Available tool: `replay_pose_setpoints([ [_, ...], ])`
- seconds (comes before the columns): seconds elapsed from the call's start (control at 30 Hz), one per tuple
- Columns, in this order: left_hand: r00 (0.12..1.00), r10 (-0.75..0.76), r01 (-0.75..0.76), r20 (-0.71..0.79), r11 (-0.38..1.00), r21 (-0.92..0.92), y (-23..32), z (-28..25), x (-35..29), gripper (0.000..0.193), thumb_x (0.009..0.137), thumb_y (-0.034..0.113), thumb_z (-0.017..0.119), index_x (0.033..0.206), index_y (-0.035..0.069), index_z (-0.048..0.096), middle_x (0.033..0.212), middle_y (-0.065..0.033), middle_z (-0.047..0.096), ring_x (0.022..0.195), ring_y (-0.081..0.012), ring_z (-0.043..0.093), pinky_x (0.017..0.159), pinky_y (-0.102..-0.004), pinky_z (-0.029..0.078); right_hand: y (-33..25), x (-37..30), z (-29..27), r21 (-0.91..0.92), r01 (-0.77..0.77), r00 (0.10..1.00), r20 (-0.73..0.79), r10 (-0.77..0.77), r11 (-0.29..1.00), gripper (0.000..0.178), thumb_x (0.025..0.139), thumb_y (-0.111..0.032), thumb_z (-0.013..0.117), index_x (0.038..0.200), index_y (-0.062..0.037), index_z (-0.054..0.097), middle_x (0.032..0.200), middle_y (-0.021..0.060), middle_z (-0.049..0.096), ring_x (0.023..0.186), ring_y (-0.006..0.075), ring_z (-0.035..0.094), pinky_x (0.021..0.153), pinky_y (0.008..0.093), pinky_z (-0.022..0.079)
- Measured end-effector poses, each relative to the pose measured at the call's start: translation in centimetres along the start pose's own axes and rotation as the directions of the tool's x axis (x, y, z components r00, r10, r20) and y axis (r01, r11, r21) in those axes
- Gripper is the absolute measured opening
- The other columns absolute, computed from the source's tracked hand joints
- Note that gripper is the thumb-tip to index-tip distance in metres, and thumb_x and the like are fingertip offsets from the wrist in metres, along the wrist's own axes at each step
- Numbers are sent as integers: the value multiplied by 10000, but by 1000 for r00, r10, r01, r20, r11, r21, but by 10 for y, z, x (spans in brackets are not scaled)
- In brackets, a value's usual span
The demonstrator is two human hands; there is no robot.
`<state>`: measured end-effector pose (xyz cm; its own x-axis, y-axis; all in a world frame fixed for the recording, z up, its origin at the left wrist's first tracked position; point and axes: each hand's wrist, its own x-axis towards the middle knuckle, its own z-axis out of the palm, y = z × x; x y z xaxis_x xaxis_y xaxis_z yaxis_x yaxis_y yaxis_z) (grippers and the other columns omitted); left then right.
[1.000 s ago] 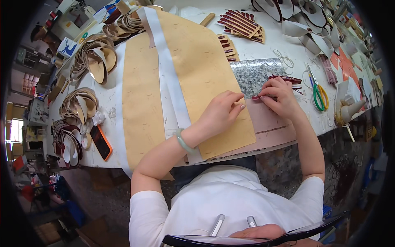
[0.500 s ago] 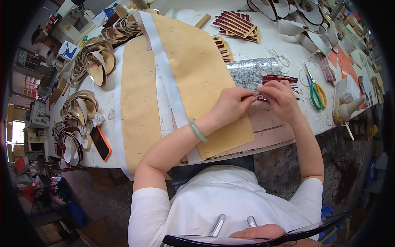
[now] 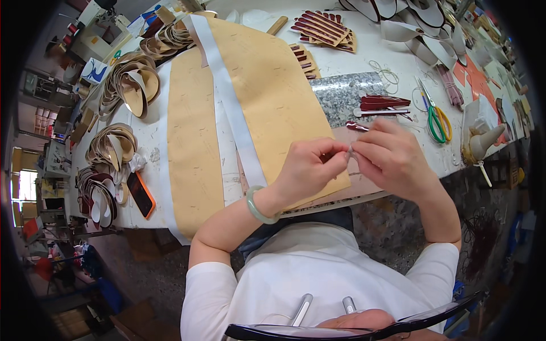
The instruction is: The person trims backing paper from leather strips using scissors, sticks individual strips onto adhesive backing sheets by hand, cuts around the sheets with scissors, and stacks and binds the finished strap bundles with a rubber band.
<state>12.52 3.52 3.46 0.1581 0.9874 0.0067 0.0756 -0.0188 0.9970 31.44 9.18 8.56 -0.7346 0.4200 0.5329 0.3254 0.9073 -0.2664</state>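
My left hand (image 3: pixel 311 169), with a pale green bangle (image 3: pixel 257 206) at its wrist, is closed in a pinch. Its fingertips meet those of my right hand (image 3: pixel 395 156), also closed, over a small pale bit (image 3: pixel 351 152) too fine to name. A glossy dark red strip (image 3: pixel 357 126) pokes out beside my right hand's fingers; whether it is held or lies on the table I cannot tell. Under both hands is a large tan sheet (image 3: pixel 267 96) with a white edge band. A speckled grey stone slab (image 3: pixel 348 94) lies just beyond them.
More dark red strips (image 3: pixel 384 102) rest on the slab's right. Scissors (image 3: pixel 435 116) with green and yellow handles lie farther right. Strips on tan cards (image 3: pixel 322 28) sit at the back. Curled bundles (image 3: pixel 132 85) and an orange-cased phone (image 3: pixel 140 195) are at left.
Both hands have come nearer to my body, fingertips still together. The dark red strip that was between the fingers now shows beyond them, and more of the slab is uncovered.
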Motion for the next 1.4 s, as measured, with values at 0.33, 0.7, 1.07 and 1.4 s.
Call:
replay_pose_setpoints([
  [0.33, 925, -367, 275, -100, 826, -492, 3, -64, -74, 144, 864, 86, 649, 927, -36, 691, 736, -56, 658, 572, -77, 574, 491, -224, 477, -5, -204, -75, -296, -785, 555, 56, 830, 545, 121, 744, 31, 685, 846, 2, 625, 782, 67, 579, 669, 190, 548, 616, 308, 444],
  [0.7, 979, -158, 156, -131, 987, -27, -18, -67, -109, 153, 879, 92, 672, 987, -15, 689, 889, -51, 670, 676, -70, 546, 561, -199, 434, -56, -15, 46, 390, -523, 823, 461, 332, 758, 213, 772, -59, 747, 941, 3, 633, 863, 142, 647, 752, 240, 648, 634, 300, 522],
  [1.07, 962, 196, -36, -191, 784, 620, -60, -90, -138, 169, 807, 54, 685, 959, 122, 719, 1155, -33, 611, 1091, -282, 395, 986, -381, 308, -51, 41, 114, 156, -949, 193, 974, 117, 273, 240, 920, -198, 640, 848, 30, 660, 638, 42, 620, 505, 101, 600, 464, 235, 470],
  [1.4, 961, 165, -4, -220, 809, 588, -60, -86, -134, 159, 774, 141, 745, 924, 110, 704, 1178, -20, 590, 1098, -287, 380, 984, -387, 299, -59, 50, 111, 82, -934, 163, 964, 209, 349, 249, 920, -201, 639, 857, 37, 676, 633, 36, 621, 498, 107, 600, 463, 235, 472],
])
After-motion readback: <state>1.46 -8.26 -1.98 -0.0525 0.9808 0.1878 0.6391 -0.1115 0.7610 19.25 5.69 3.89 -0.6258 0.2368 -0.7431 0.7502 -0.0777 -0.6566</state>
